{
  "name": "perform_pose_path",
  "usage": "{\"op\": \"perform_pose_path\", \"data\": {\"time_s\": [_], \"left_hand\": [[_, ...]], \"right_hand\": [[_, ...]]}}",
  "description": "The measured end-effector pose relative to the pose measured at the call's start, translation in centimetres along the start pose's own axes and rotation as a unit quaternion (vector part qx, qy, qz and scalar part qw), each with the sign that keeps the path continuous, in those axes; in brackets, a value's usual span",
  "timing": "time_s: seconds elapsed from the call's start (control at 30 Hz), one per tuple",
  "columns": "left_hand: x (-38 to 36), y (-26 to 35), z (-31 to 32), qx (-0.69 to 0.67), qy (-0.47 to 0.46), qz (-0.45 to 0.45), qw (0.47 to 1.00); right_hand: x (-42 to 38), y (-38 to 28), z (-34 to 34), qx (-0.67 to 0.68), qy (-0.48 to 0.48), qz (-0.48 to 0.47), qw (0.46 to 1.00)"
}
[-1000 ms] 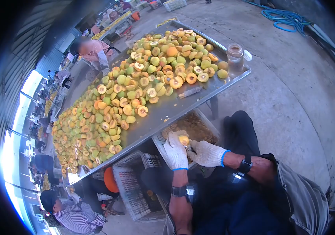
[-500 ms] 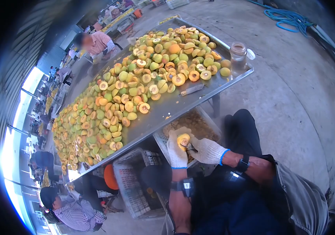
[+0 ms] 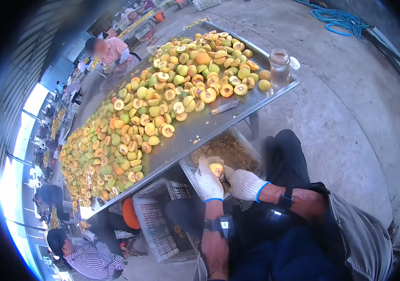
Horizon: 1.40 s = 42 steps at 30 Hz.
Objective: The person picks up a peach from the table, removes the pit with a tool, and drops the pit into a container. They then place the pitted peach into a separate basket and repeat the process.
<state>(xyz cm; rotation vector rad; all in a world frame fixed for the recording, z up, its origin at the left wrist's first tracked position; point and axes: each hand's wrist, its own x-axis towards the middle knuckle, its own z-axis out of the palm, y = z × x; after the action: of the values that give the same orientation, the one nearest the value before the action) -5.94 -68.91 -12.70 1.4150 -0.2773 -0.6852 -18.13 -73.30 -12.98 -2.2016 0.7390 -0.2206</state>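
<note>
My left hand [image 3: 208,180], in a white knit glove with a blue cuff, is closed around a halved yellow fruit [image 3: 217,169]. My right hand [image 3: 245,183], gloved alike, is closed beside the fruit; what it grips is mostly hidden, with only a dark bit showing between the hands. Both are over a white crate [image 3: 257,158] of brown pits. Beyond them a metal table [image 3: 172,151] bears a large heap of halved yellow-green fruit [image 3: 153,100].
A clear jar [image 3: 279,68] and a wrapped-handled tool [image 3: 225,107] lie on the table. A grey-white crate [image 3: 152,229] stands below its edge. People sit at the left, one in a striped shirt [image 3: 91,260]. A blue hose [image 3: 338,21] lies on the floor.
The fruit has turned in my left hand, and my right hand has shifted slightly down beside it. The view has moved a little, so the table appears further left.
</note>
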Motion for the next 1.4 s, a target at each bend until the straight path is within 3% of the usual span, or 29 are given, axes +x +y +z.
{"op": "perform_pose_path", "data": {"time_s": [0.67, 0.73, 0.83, 0.9, 0.93, 1.0, 1.03, 1.07, 1.1, 1.13, 1.17, 1.2, 1.33, 1.4], "left_hand": [[0.6, -0.6, 0.7, 0.059, 0.025, -0.029, 0.998], [1.0, -0.9, 0.4, 0.06, 0.019, -0.028, 0.998], [1.6, -1.2, -1.0, 0.007, -0.047, -0.093, 0.995], [1.4, -1.8, -1.9, 0.035, -0.159, -0.001, 0.987], [1.6, -1.7, -2.3, 0.034, -0.158, -0.001, 0.987], [1.8, -1.0, -2.9, -0.139, -0.198, -0.195, 0.95], [1.3, -0.7, -2.9, -0.139, -0.197, -0.195, 0.951], [0.5, -0.6, -3.1, 0.056, -0.231, -0.012, 0.971], [0.0, -0.5, -3.1, 0.247, -0.251, 0.171, 0.92], [0.3, -0.9, -3.0, 0.247, -0.251, 0.17, 0.921], [1.1, -1.3, -2.8, 0.061, -0.192, -0.013, 0.979], [1.4, -1.2, -2.5, -0.129, -0.119, -0.195, 0.965], [0.2, -1.0, -1.4, -0.126, -0.098, -0.14, 0.977], [-0.3, -0.7, -0.9, -0.092, -0.088, -0.064, 0.99]], "right_hand": [[0.4, 2.1, 1.3, -0.026, -0.014, -0.018, 0.999], [0.1, 0.5, -1.1, 0.076, -0.063, 0.045, 0.994], [0.0, 0.1, -2.5, 0.099, -0.087, 0.051, 0.99], [0.1, 0.6, -2.6, 0.026, -0.092, 0.038, 0.995], [0.1, 0.9, -2.5, -0.047, -0.1, 0.024, 0.994], [-0.3, 1.8, -2.0, -0.066, -0.086, 0.006, 0.994], [-0.4, 2.0, -1.7, -0.082, -0.071, -0.008, 0.994], [-0.6, 2.2, -1.1, -0.08, -0.074, -0.007, 0.994], [-0.7, 2.1, -0.8, -0.084, -0.066, -0.015, 0.994], [-0.7, 1.9, -0.7, -0.088, -0.057, -0.024, 0.994], [-0.7, 1.6, -0.5, -0.088, -0.057, -0.024, 0.994], [-1.0, 1.0, -0.4, -0.073, -0.053, -0.009, 0.996], [-1.5, 0.6, -0.9, -0.05, -0.047, 0.0, 0.998], [-1.7, 0.5, -1.0, -0.044, -0.04, -0.001, 0.998]]}}
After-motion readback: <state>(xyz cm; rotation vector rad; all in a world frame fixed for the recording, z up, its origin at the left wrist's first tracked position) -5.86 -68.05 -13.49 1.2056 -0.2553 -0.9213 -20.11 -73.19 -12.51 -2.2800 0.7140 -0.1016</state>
